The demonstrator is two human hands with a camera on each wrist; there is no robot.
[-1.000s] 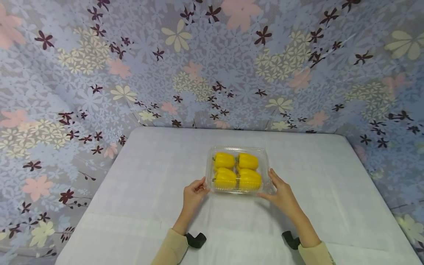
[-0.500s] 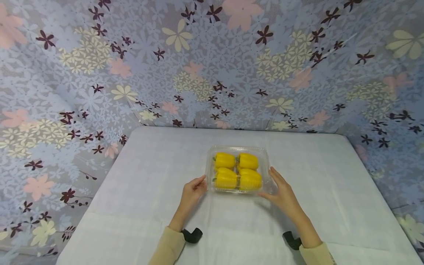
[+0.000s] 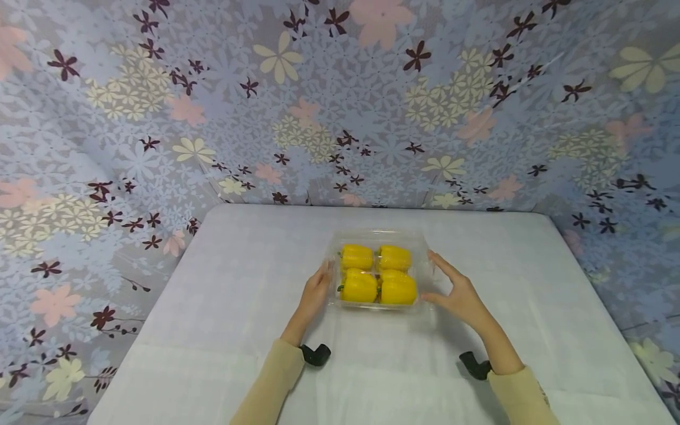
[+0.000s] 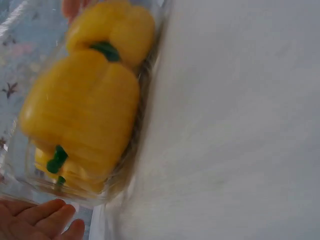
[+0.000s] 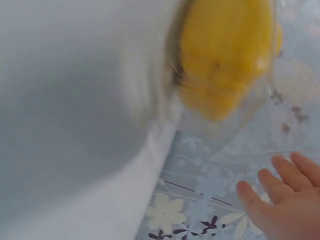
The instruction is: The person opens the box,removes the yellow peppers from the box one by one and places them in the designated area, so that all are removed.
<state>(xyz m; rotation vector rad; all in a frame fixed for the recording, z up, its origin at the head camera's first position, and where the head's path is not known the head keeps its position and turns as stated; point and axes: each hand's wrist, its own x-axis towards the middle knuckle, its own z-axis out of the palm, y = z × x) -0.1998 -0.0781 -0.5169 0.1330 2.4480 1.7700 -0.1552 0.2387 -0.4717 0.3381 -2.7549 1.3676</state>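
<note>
A clear plastic clamshell box (image 3: pixel 379 236) sits on the white-covered table, with several yellow bell peppers (image 3: pixel 359 288) inside in two rows. Green stems show at their left ends. My left hand (image 3: pixel 312 295) lies along the box's left side, fingers straight and near or touching the plastic. On the right, my right hand (image 3: pixel 458 298) has thumb and fingers spread around the right side. The right wrist view shows that hand's fingers (image 5: pixel 282 182) extended, with a gap between them and the box. Whether the lid is fastened is hard to see through the glare.
White cloth (image 3: pixel 239 265) covers the table, which ends at a floral curtain (image 3: pixel 340 106) behind and at the sides. Dark wrist-mounted pieces (image 3: pixel 316 355) sit below both hands.
My left hand has slid forward along the box's left side, its fingers straightening. My right hand has shifted slightly forward, thumb and fingers wider. The ridged glare on the plastic has moved backward.
</note>
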